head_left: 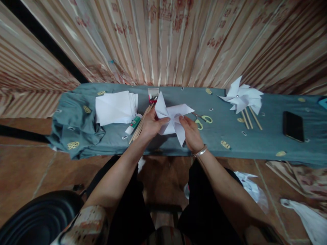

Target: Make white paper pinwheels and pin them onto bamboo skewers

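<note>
A white paper pinwheel (176, 110) with folded blades is held between both hands above the cloth-covered bench. My left hand (152, 123) grips its left side, thumb pressed near the centre. On the right side, my right hand (191, 132) pinches the paper, thumb and fingers close to the middle. No stick shows on this pinwheel. Beside my left hand lie several wooden sticks (139, 128) and a green and white glue stick (134, 124). Behind that hand stands a small open red and white box (153, 96) of shiny metal pieces. Scissors (204, 119) with pale green handles rest right of my right hand.
A stack of white paper sheets (114, 108) lies on the left of the blue-green cloth (217, 134). Pinwheels on sticks (241, 95) are piled at the right, near a black phone (293, 126). A curtain (176, 44) hangs behind. White scraps (249, 185) lie on the floor.
</note>
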`<state>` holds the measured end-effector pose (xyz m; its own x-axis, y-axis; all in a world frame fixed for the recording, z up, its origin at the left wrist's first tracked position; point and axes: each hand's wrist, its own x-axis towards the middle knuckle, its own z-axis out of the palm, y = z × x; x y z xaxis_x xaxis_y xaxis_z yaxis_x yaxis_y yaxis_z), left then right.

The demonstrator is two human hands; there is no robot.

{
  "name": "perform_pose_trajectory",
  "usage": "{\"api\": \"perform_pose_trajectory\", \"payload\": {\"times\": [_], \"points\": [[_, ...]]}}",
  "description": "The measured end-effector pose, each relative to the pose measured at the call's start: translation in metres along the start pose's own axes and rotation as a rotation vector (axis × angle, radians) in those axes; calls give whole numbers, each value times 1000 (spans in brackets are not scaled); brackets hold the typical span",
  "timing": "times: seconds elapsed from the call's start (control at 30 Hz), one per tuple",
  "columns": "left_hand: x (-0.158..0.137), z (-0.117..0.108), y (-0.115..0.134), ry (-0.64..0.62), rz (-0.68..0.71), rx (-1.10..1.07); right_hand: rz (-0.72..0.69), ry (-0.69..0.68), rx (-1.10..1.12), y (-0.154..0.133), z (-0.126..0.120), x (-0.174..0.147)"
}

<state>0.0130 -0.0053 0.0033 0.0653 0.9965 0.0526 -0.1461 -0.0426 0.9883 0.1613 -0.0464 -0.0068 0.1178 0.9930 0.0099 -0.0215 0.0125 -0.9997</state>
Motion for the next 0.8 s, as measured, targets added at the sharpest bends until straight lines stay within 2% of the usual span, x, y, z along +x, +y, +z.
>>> {"api": "perform_pose_trajectory", "payload": {"times": [0.33, 0.57, 0.8], "points": [[2, -3, -5, -32, -3, 16, -43, 17, -212, -8, -8, -3], [-1, 0, -1, -53, -45, 45, -44, 11, -212, -4, -9, -2], [-3, 1, 3, -91, -23, 23, -62, 33, -244, -5, -10, -2]]}}
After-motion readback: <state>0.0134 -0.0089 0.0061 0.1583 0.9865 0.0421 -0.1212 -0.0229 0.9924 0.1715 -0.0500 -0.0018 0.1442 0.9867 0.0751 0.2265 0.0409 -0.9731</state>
